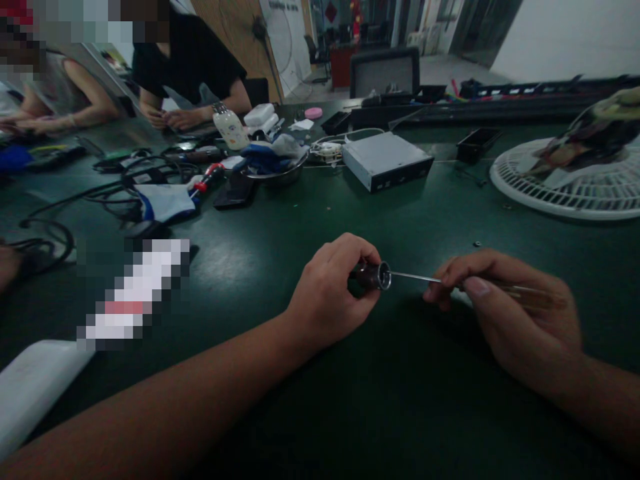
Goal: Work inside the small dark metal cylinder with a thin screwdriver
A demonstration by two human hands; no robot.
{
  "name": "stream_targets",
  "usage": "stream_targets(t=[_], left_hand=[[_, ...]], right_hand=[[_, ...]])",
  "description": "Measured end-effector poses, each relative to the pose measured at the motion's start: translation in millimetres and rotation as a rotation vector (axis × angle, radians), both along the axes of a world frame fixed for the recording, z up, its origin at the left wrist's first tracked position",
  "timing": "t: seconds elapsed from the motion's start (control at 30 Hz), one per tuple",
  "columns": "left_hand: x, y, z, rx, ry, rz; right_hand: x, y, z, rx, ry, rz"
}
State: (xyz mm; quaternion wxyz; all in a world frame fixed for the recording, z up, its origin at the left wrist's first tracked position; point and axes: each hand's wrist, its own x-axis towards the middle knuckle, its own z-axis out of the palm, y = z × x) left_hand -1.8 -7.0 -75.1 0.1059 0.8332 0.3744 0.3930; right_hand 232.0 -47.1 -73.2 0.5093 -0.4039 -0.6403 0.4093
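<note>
On the dark green desk [280, 220], near its front edge, the left hand [333, 290] closes around a small dark cylinder with a metal rim [373, 275], its open end turned toward the right hand [505, 313], which pinches a thin screwdriver [453, 283] so the shaft lines up with that opening.

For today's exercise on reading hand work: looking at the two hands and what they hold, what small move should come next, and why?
Probably ease the screwdriver slightly further into the small cylindrical part. The left hand grips the part with its metal-rimmed open end facing the right hand, which holds the tool. The thin shaft's tip already sits at that opening, roughly in line with it.
</note>
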Motion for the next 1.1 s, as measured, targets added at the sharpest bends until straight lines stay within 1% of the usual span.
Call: stream_targets(t=[0.13,0.33,0.83,1.03,1.1], left_hand=[[0.1,-0.1,-0.2,-0.006,0.016,-0.002],[-0.3,0.0,0.6,0.008,0.015,-0.028],[-0.9,1.4,2.7,0.021,0.032,-0.045],[-0.4,2.1,2.2,0.028,0.024,-0.029],[0.2,2.0,1.8,0.027,0.018,-0.025]], right_hand=[[0.5,-0.2,-0.9,0.011,0.008,0.013],[-0.5,0.5,-0.3,-0.016,-0.014,-0.026],[1.9,1.4,-0.1,-0.042,0.045,0.113],[5.1,2.8,-1.2,-0.018,0.059,0.171],[5.7,2.9,-2.0,-0.016,0.06,0.17]])
